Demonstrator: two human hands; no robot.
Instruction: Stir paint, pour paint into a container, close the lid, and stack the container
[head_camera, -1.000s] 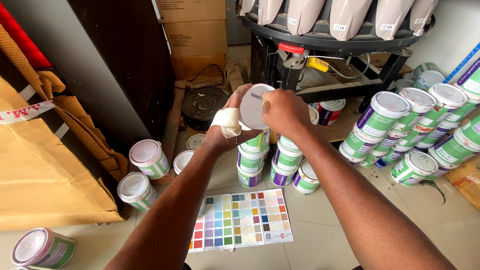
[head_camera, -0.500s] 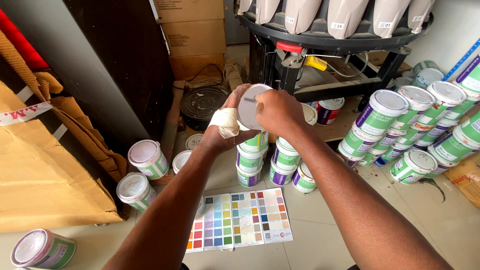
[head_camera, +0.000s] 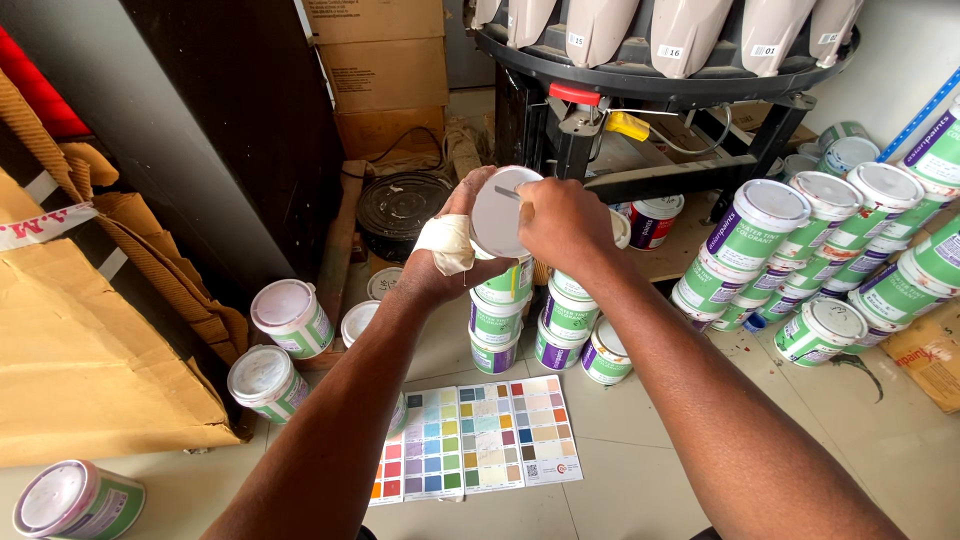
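Observation:
My left hand, with a white bandage around the thumb, holds a small white-lidded paint can tipped so the lid faces me. My right hand presses a thin metal tool against the lid's rim. Just below the hands stand stacked green and purple paint cans. A colour swatch chart lies open on the tiled floor beneath my forearms.
Many green-labelled cans are piled at the right. A tinting machine with grey canisters stands behind. Loose cans lie at the left beside brown paper, a dark board and cardboard boxes. A black lid rests behind.
My hands and the can stay almost in place. The right hand has shifted slightly on the lid's rim with the tool.

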